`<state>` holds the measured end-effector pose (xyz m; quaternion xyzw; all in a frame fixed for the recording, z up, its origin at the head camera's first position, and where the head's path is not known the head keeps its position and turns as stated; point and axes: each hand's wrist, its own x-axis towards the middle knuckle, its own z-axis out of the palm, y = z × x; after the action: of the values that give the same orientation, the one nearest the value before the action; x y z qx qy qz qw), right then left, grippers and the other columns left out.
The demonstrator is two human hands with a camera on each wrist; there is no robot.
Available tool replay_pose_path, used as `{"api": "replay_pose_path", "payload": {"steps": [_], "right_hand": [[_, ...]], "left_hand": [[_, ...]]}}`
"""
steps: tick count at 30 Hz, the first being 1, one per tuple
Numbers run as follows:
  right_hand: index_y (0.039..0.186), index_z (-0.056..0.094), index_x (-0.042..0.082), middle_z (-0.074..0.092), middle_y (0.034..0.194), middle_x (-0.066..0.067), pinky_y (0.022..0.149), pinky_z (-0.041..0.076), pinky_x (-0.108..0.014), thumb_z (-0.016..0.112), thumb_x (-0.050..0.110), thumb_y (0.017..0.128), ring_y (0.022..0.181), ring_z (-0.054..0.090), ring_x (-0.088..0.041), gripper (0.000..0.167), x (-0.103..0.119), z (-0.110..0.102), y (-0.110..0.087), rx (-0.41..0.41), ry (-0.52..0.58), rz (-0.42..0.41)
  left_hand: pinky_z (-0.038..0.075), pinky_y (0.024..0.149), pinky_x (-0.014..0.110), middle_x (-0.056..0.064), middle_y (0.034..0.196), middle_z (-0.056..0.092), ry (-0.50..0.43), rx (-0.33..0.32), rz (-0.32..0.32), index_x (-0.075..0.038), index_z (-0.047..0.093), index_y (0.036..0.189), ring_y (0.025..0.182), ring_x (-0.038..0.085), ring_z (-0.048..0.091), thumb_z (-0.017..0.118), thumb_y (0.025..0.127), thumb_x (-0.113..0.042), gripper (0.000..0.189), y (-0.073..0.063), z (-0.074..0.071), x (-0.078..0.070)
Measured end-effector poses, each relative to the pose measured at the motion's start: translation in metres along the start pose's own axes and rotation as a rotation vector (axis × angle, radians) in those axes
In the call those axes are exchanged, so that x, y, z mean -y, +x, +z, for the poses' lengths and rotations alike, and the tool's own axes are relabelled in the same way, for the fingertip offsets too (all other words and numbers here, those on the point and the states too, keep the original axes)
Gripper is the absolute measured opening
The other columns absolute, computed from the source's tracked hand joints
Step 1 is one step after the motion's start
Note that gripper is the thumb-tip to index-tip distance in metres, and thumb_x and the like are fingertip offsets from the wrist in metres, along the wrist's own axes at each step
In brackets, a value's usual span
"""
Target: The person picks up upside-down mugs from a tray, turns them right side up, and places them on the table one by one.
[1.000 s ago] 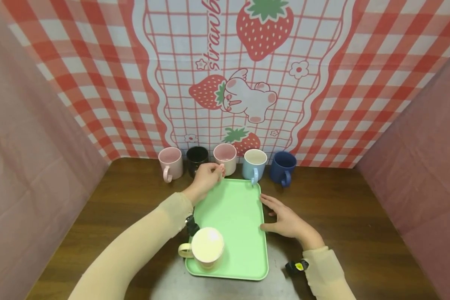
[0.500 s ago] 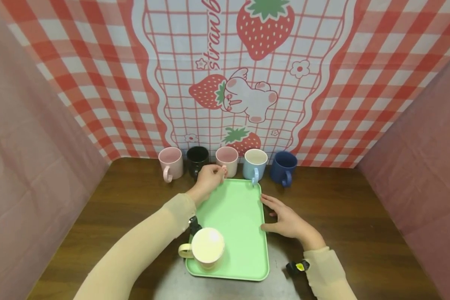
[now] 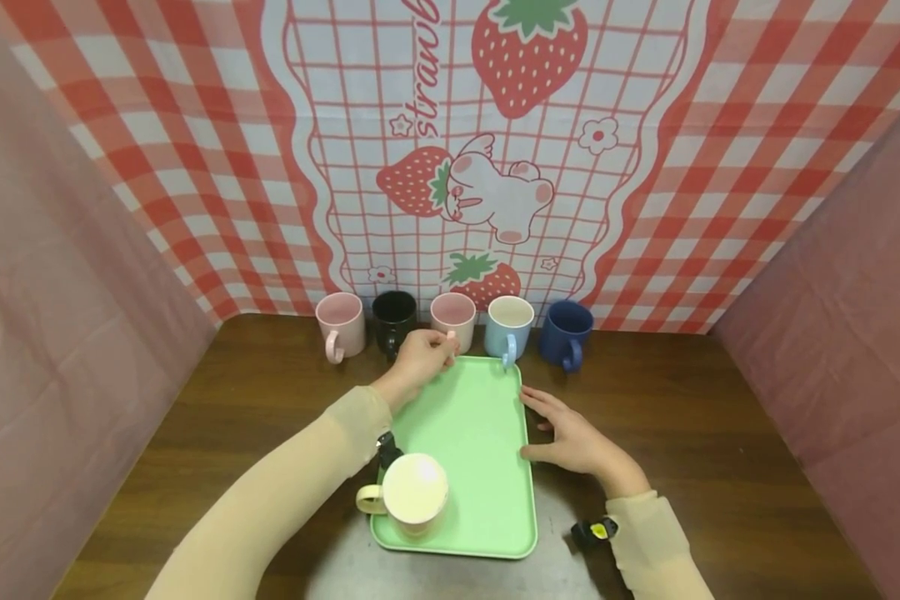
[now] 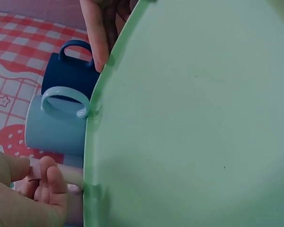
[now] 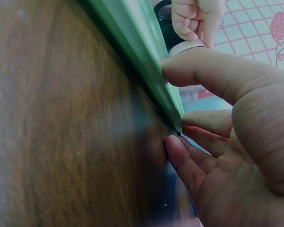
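In the head view my left hand pinches the handle of the middle pink mug, which stands behind the far edge of a green tray. The left wrist view shows my thumb and fingers around that pink handle. My right hand touches the tray's right edge with its fingers extended and spread. In the right wrist view its thumb and fingertips rest against the tray rim. A cream mug stands on the tray's near left corner, handle pointing left.
Other mugs line the back: a pink mug and a black mug to the left, a light blue mug and a dark blue mug to the right. Behind them hangs a strawberry-print cloth. The table is wooden.
The middle pink mug has shifted slightly right and nearer, with my left hand moving along on its handle. My right hand and the tray look unmoved.
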<state>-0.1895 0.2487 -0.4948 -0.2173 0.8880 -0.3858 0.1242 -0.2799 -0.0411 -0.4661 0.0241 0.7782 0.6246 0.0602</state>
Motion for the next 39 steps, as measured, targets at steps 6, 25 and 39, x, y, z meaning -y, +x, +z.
{"api": "replay_pose_path", "payload": {"steps": [6,25,39], "right_hand": [[0.166,0.039,-0.004,0.030,0.176,-0.021,0.111,0.052,-0.056,0.090,0.024,0.091,0.134,0.064,-0.038,0.095,-0.002,0.001,0.000,0.005,0.000,0.005],[0.167,0.038,-0.003,0.029,0.176,-0.021,0.112,0.051,-0.057,0.089,0.025,0.092,0.135,0.063,-0.040,0.095,-0.002,0.002,-0.001,-0.001,0.008,0.007],[0.167,0.039,-0.001,0.031,0.177,-0.018,0.112,0.053,-0.052,0.089,0.026,0.092,0.136,0.062,-0.036,0.094,-0.005,0.003,-0.003,-0.008,0.003,0.008]], "left_hand": [[0.056,0.073,0.031,0.014,0.092,0.075,0.046,0.022,-0.007,0.010,0.076,0.112,0.082,0.016,0.066,0.063,0.110,-0.014,0.028,-0.007,-0.007,-0.005],[0.061,0.094,0.049,0.014,0.113,0.076,0.073,0.020,0.043,0.003,0.074,0.127,0.091,0.022,0.074,0.065,0.110,-0.019,0.029,-0.037,-0.051,-0.022],[0.059,0.081,0.036,0.008,0.104,0.078,0.210,0.074,0.200,-0.001,0.074,0.126,0.093,0.023,0.073,0.068,0.109,-0.022,0.028,-0.087,-0.086,-0.020]]}}
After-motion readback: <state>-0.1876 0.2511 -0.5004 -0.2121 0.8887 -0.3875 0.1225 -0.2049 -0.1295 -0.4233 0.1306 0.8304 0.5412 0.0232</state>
